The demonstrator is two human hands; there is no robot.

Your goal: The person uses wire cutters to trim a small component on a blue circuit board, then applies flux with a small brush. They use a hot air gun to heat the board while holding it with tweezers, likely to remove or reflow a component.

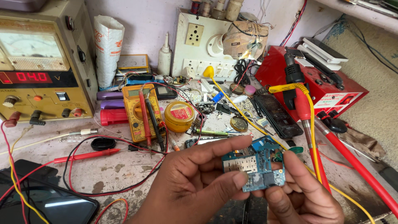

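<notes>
Cluttered repair desk (pixel 124 170); small blue circuit board (pixel 253 166), likely light, stiff, fragile, pinched edgewise between left hand (pixel 195 182) and right hand (pixel 302 195) fingers.

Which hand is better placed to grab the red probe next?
Probably the left hand. The red probe lies on the bench to its left, while the right hand is farther away. Both hands hold the blue circuit board.
</notes>
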